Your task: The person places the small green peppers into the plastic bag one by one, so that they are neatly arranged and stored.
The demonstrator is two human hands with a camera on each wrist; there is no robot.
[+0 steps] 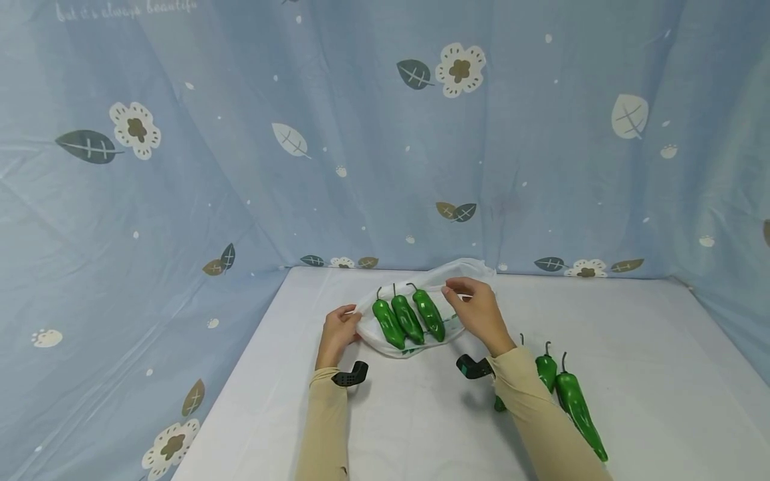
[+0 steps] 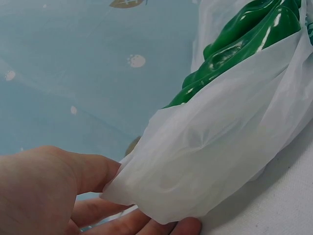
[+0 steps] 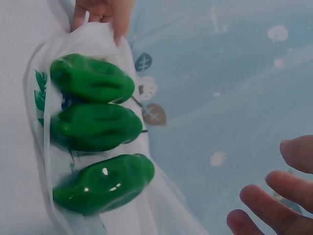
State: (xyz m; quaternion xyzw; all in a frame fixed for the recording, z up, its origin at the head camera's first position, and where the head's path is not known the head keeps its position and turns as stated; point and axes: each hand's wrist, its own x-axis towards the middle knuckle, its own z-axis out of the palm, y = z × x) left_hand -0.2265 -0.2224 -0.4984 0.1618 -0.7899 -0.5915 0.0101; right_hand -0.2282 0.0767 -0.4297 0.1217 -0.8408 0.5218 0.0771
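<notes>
Left hand (image 1: 339,331) pinching the left edge of the white plastic bag (image 2: 205,156) on the counter (image 1: 409,414); right hand (image 1: 478,310) with fingers parted, holding nothing, near its right side; three green peppers (image 1: 407,319) side by side in the bag's opening. A firm left pinch should steady the bag; the right hand best takes the loose edge clear of the stems (image 1: 394,290), which could snag.
</notes>
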